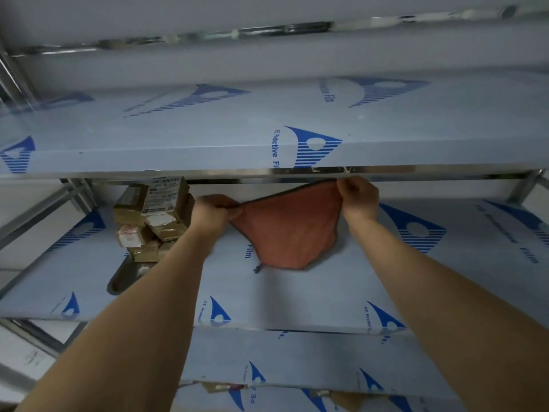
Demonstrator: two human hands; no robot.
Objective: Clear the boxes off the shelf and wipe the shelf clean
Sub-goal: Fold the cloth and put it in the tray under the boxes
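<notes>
pinching a corner each, left hand [211, 210] and right hand [358, 194] stretch the cloth [289, 230] above the shelf [326, 292], boxes [151, 217] piled left.

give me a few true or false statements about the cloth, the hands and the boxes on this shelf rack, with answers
1. Both hands hold the orange cloth. True: the left hand and right hand each pinch a top corner.
2. The cloth lies flat on the shelf. False: it hangs between the hands, above the middle shelf.
3. The boxes are stacked on the left of the middle shelf. True.
4. Boxes stand on the upper shelf. False: none show there.
</notes>
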